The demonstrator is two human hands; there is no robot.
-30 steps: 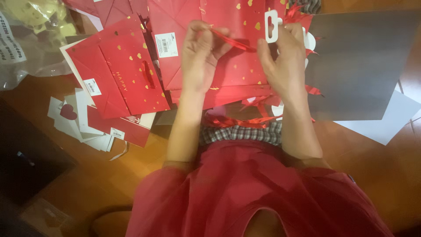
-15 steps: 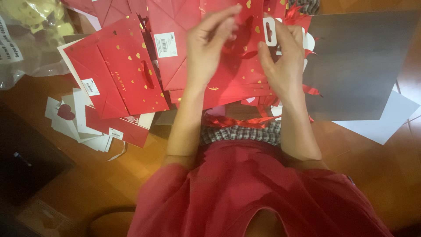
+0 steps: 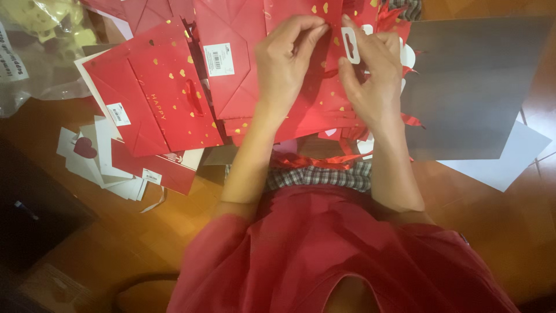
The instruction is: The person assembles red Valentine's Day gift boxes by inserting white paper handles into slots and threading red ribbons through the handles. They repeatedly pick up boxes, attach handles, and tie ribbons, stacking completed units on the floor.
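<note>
A flat red gift bag (image 3: 313,110) with small gold hearts lies under both of my hands at the top middle. My left hand (image 3: 286,64) pinches its upper part between thumb and fingertips. My right hand (image 3: 373,81) is right beside it and grips a small white hang tag (image 3: 351,53) with a slot, held against the bag. The fingertips of the two hands almost touch. Shiny red ribbon (image 3: 330,161) lies below the bag, near my wrists.
More flat red gift bags (image 3: 156,104) with white stickers lie fanned at the left. Below them is a pile of white cards (image 3: 98,156). A grey sheet (image 3: 469,87) over white paper (image 3: 509,156) lies at the right, a clear plastic bag (image 3: 40,52) at the far left. The floor is wooden.
My left hand has risen from the bag's middle to its upper part and closed in on my right hand. The red ribbon stretched between the hands a second ago is no longer taut.
</note>
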